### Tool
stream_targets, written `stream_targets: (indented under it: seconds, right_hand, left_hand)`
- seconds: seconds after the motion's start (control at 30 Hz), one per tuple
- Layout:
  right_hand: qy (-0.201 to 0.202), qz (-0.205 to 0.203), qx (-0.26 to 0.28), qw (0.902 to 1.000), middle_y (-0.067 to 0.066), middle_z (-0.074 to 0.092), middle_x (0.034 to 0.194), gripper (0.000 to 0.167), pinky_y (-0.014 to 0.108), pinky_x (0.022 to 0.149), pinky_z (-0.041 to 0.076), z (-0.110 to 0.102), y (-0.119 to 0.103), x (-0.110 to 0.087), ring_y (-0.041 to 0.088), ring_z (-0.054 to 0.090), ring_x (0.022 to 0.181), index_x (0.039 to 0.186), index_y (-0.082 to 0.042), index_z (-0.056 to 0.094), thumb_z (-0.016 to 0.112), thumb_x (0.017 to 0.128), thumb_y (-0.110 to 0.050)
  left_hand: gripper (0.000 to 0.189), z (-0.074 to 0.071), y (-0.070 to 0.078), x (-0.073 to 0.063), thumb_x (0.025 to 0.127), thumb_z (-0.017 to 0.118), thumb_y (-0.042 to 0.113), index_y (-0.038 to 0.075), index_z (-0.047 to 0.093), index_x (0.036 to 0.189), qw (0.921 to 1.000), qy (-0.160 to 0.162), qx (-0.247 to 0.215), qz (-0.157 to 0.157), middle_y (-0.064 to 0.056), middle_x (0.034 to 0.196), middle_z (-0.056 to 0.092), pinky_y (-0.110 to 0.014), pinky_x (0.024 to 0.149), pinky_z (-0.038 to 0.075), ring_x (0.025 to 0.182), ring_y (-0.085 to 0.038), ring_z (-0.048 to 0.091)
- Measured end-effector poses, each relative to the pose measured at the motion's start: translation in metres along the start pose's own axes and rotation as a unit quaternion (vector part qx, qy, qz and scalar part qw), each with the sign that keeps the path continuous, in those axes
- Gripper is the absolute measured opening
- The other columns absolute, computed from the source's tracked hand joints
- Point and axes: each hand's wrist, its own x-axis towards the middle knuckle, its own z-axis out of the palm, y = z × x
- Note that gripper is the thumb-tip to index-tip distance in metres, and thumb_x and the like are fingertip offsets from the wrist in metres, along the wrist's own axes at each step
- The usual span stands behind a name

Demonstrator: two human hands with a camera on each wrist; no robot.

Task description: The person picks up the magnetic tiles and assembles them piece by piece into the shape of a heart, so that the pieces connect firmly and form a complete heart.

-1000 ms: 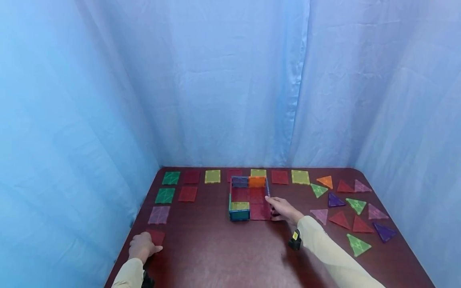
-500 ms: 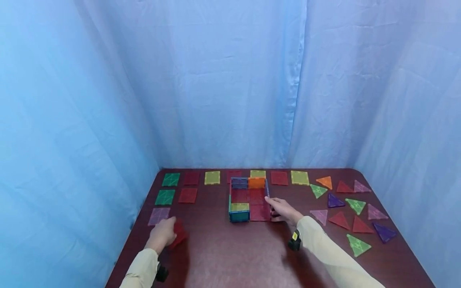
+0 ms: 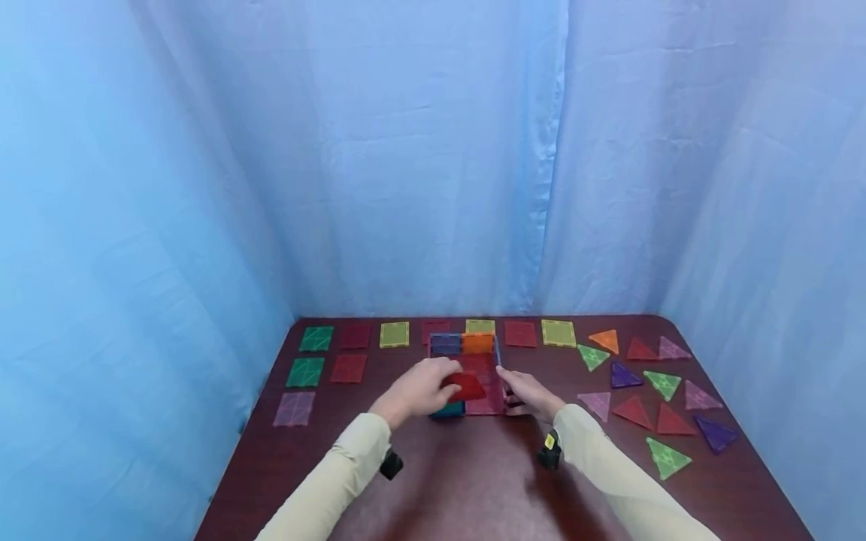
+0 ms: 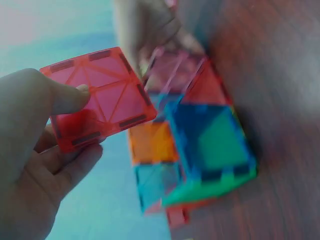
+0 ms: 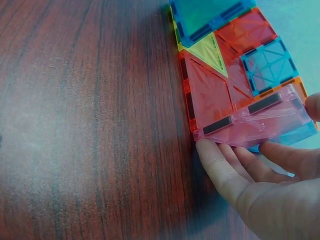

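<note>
In the left wrist view my left hand [image 4: 30, 125] pinches a red square magnetic tile [image 4: 117, 97] between thumb and fingers. This hand [image 3: 416, 392] holds it over an open box of magnetic tiles [image 3: 479, 343], overlapping the box's middle in the head view. My right hand [image 3: 531, 393] steadies the box's right wall, thumb at the top edge and fingers along the outside. Close up, those fingers [image 5: 215, 160] lie against a pink tile wall [image 5: 265, 120]. The floor is largely red, with a teal-blue compartment [image 5: 212, 17] at the front left corner; the front right side is open.
Green square tiles [image 3: 316, 338], red square tiles [image 3: 348, 368] and a purple one [image 3: 294, 408] lie flat at left. Yellow squares [image 3: 558, 333] and red squares line the back. Several triangle tiles [image 3: 666, 456] spread over the right side. Blue curtains [image 3: 419, 150] surround the table [image 3: 473, 481].
My left hand has picked up the red square tile from the table's left side and carried it right and forward to over the box. The right hand stays at the box wall.
</note>
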Motion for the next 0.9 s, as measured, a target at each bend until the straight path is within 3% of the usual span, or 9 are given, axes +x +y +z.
stream_targets:
  seconds: [0.2,0.37,0.5,0.6,0.7,0.9]
  right_hand:
    - [0.011,0.01,-0.004,0.9999,0.011,0.056,0.105,0.061,0.045,0.082,0.061,0.001,-0.001,0.004,0.025,0.058,0.094,0.122,-0.001,0.054,0.051,0.101,-0.058]
    - [0.007,0.008,-0.016,0.9998,0.014,0.059,0.117,0.065,0.046,0.085,0.061,0.001,-0.002,0.005,0.028,0.06,0.101,0.132,0.0,0.053,0.05,0.102,-0.057]
    - [0.008,0.003,-0.014,0.9999,0.014,0.058,0.112,0.059,0.046,0.083,0.061,0.001,-0.002,0.004,0.027,0.06,0.097,0.129,0.002,0.053,0.048,0.104,-0.052]
    - [0.01,0.003,-0.005,0.9999,0.012,0.057,0.103,0.056,0.045,0.08,0.061,0.002,-0.001,0.005,0.025,0.059,0.091,0.12,0.002,0.054,0.049,0.104,-0.052]
    - [0.007,0.002,-0.007,1.0,0.011,0.055,0.099,0.056,0.044,0.079,0.061,0.002,0.001,0.005,0.023,0.058,0.09,0.113,0.001,0.053,0.049,0.103,-0.053]
    - [0.015,0.011,-0.002,0.9998,0.011,0.055,0.102,0.052,0.043,0.079,0.062,0.001,0.002,0.004,0.024,0.058,0.093,0.113,0.0,0.053,0.049,0.104,-0.051]
  left_hand:
    - [0.02,0.028,0.022,0.026,0.098,0.069,0.026,0.016,0.072,0.115,0.9943,-0.019,0.1,0.031,0.002,0.1,0.071,-0.025,0.086,0.058,0.09,-0.009,0.068]
    - [0.017,0.05,0.024,0.035,0.096,0.071,0.029,0.017,0.073,0.108,0.9842,-0.014,0.174,0.031,0.003,0.096,0.072,-0.027,0.084,0.058,0.086,-0.01,0.069]
    - [0.02,0.067,0.021,0.039,0.095,0.072,0.032,0.017,0.073,0.109,0.9772,-0.006,0.212,0.019,0.002,0.096,0.073,-0.028,0.081,0.057,0.084,-0.011,0.069]
    - [0.021,0.08,0.016,0.039,0.095,0.072,0.033,0.018,0.073,0.11,0.976,0.001,0.217,0.014,0.001,0.096,0.072,-0.028,0.08,0.058,0.083,-0.012,0.069]
    - [0.02,0.09,0.011,0.035,0.096,0.072,0.031,0.017,0.071,0.111,0.9808,0.005,0.195,-0.003,0.0,0.095,0.07,-0.027,0.08,0.059,0.082,-0.013,0.069]
    - [0.02,0.099,0.007,0.032,0.095,0.073,0.025,0.015,0.07,0.112,0.9881,0.002,0.151,-0.032,-0.001,0.097,0.068,-0.026,0.085,0.058,0.088,-0.013,0.068]
